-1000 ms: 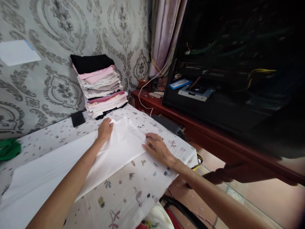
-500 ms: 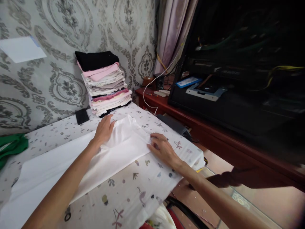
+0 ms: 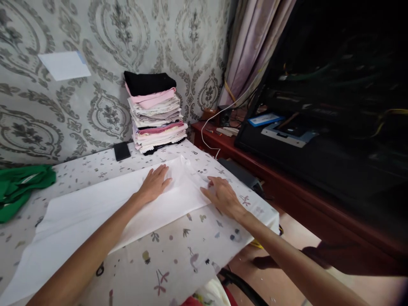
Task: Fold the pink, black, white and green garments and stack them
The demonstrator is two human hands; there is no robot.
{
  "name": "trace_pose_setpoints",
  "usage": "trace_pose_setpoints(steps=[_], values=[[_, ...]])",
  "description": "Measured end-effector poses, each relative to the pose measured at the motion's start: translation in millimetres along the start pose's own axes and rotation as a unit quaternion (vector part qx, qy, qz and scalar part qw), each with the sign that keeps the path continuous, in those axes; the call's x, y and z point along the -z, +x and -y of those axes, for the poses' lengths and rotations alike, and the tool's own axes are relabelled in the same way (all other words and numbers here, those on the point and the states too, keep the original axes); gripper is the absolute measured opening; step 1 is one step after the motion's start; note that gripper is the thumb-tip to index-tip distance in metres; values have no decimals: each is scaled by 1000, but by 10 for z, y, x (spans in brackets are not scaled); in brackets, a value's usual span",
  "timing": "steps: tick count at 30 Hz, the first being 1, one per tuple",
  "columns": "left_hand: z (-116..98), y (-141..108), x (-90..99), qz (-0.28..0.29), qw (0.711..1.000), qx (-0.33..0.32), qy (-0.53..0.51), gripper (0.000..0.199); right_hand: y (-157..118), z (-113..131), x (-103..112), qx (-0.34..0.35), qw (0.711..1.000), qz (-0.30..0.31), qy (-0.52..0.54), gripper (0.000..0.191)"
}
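A long white garment [image 3: 98, 208], folded lengthwise, lies across the patterned cloth on the table. My left hand [image 3: 154, 183] rests flat on it near its right end, fingers stretched out. At the garment's right edge is my right hand [image 3: 225, 196], thumb and fingers apart, the fingertips touching or very near the fabric. Small wrinkles run through the white cloth between the two hands. Behind them stands a tall stack of folded clothes [image 3: 159, 110], with a black piece on top and pink and white ones below.
A green garment [image 3: 25, 187] lies crumpled at the left. Near the wall is a black phone-like object [image 3: 122, 151]. The patterned tablecloth [image 3: 172, 263] covers the table. On the right, a red-brown desk [image 3: 274, 170] carries a large open computer case [image 3: 344, 106] and a white cable [image 3: 207, 123].
My left hand has slid from the garment's far edge inward and now lies flatter on it. The right hand's fingers have spread a little. The view has shifted left.
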State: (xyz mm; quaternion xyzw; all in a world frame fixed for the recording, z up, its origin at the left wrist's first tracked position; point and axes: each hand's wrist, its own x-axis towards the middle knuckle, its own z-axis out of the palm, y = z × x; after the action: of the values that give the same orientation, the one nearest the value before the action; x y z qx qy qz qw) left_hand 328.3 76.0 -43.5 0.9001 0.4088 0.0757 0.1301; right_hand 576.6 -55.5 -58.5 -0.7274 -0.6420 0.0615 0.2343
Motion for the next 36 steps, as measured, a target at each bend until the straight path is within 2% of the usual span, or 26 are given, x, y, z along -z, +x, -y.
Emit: trace_pose_setpoints(steps=[3,5,8,10,12,14,17,19,22,24,27,29,32,36], values=[[0,-67,23,-60,997,32,-24,54,217,77,20,-21,998,43,-27,42],[8,-138,-1,-76,997,32,-13,54,335,123,24,-27,997,67,-36,42],[-21,-267,-44,-38,999,22,18,57,399,161,-9,-21,996,76,-48,42],[-76,-355,-33,-7,999,32,12,57,372,178,-70,-1,996,49,-68,44],[-131,-447,10,-3,999,41,-3,60,345,212,-167,42,995,-1,-87,51],[-144,-567,57,-10,1000,28,-8,61,366,290,-299,123,988,-46,-85,53],[-64,-870,80,-29,999,24,-1,58,472,526,-532,255,964,-47,-55,49],[62,-1154,72,-43,998,36,9,58,539,714,-682,298,953,-12,-52,51],[393,-1614,102,-45,994,98,34,59,592,891,-871,306,948,24,-79,55],[690,-1903,182,-35,982,176,53,61,608,906,-959,306,947,19,-93,57],[1126,-2286,359,-34,950,302,70,64,626,852,-1023,311,945,11,-99,59],[1337,-2483,461,-40,930,358,75,65,635,839,-1028,312,945,19,-96,59],[1502,-2656,523,-35,916,391,82,66,622,898,-989,300,950,37,-80,56],[1552,-2742,459,-58,916,384,99,64,559,948,-805,262,963,55,-17,52]])
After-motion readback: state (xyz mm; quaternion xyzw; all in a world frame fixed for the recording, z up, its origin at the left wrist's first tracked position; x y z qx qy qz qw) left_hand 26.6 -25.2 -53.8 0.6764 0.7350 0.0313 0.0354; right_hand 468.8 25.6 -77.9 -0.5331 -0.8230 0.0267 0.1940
